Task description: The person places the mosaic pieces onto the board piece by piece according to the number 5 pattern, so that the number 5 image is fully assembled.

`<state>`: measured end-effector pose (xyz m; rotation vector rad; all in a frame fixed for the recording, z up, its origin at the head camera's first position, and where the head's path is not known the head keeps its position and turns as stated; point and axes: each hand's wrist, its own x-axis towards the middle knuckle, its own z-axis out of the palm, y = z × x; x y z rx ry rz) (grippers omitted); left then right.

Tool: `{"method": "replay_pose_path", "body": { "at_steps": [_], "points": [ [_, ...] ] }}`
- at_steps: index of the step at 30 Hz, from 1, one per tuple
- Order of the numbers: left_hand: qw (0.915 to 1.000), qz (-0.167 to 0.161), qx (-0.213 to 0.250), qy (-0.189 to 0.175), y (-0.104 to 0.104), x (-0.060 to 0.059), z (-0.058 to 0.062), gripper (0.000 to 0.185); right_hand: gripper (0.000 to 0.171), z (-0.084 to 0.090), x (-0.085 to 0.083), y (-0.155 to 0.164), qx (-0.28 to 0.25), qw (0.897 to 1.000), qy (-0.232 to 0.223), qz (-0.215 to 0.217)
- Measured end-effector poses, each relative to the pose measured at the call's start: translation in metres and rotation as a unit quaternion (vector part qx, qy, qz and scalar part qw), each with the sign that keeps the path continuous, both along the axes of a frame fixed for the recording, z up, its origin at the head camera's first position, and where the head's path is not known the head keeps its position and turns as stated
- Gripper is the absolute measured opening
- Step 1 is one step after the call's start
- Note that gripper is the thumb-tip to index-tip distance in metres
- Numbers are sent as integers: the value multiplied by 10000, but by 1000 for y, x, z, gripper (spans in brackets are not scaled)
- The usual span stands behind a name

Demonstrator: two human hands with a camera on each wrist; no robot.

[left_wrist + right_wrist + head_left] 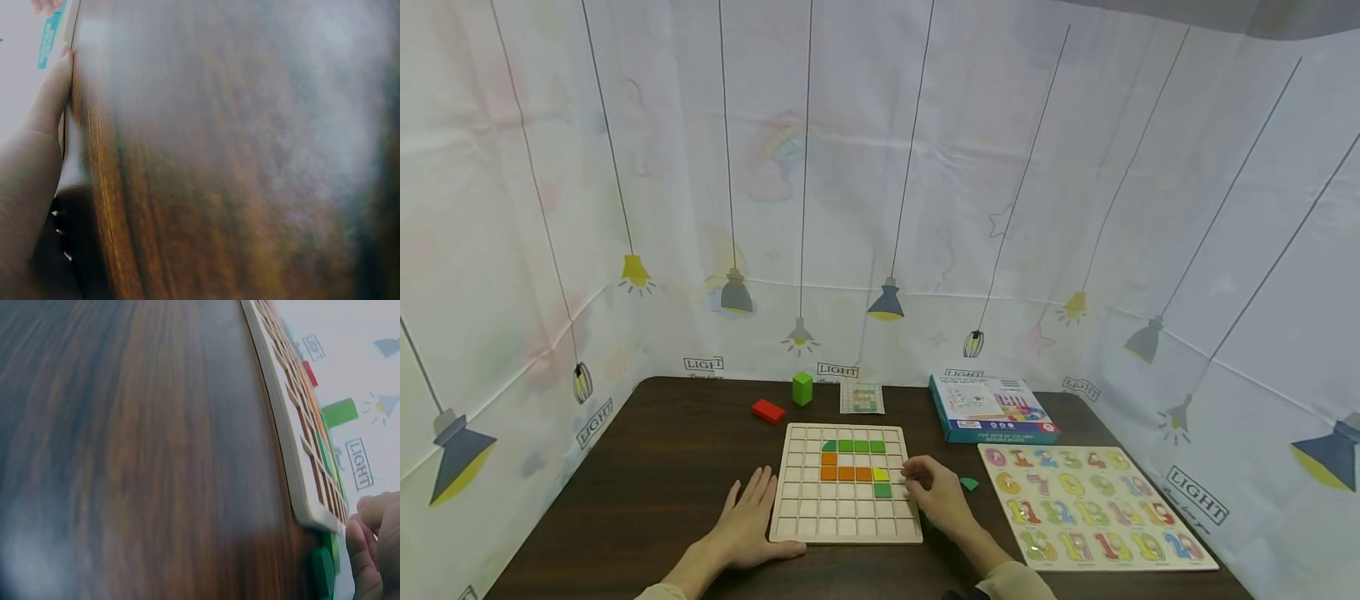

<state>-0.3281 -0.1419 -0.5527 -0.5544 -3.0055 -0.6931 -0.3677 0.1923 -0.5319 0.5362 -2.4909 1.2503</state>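
A pale wooden grid board (805, 517) lies on the dark table, with green, orange and yellow tiles set in its upper cells. My left hand (748, 517) lies flat on the table at the board's left side, fingers straight, thumb (50, 94) against the board's edge (70, 19). My right hand (925, 487) is at the board's right edge with its fingers (369, 550) curled near the corner (315, 519). Whether it holds a tile is hidden. A small green piece (969, 483) lies on the table just right of that hand, and shows as green pieces (325, 569) in the right wrist view.
Behind the board are a red block (768, 410), an upright green block (802, 388) and a pattern card (862, 398). A blue box (992, 408) stands at the back right. A number puzzle board (1150, 500) fills the right side. White curtain walls surround the table (662, 467).
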Motion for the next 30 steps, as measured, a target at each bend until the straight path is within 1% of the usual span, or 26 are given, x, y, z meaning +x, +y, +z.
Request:
{"method": "replay_pose_path", "body": {
  "at_steps": [5, 8, 13, 20, 30],
  "points": [
    [10000, 0, -65, 48, 0, -1, -2, 120, 20, 2, 1, 13, -10, 10000, -57, -62],
    [10000, -17, -29, 53, 0, -1, -1, 120, 20, 3, 2, 20, 20, 9998, -156, -133],
    [10000, -25, -42, 62, 0, 0, 0, 120, 21, 2, 3, 28, 133, 9992, -129, -341],
    [9999, -35, -31, 94, 0, 0, -1, 119, 21, 2, 5, 31, 206, 9987, -134, -452],
    [10000, -26, 10, 47, -1, -1, -1, 120, 17, 0, 2, 32, 553, 9969, -276, -477]
  ]
}}
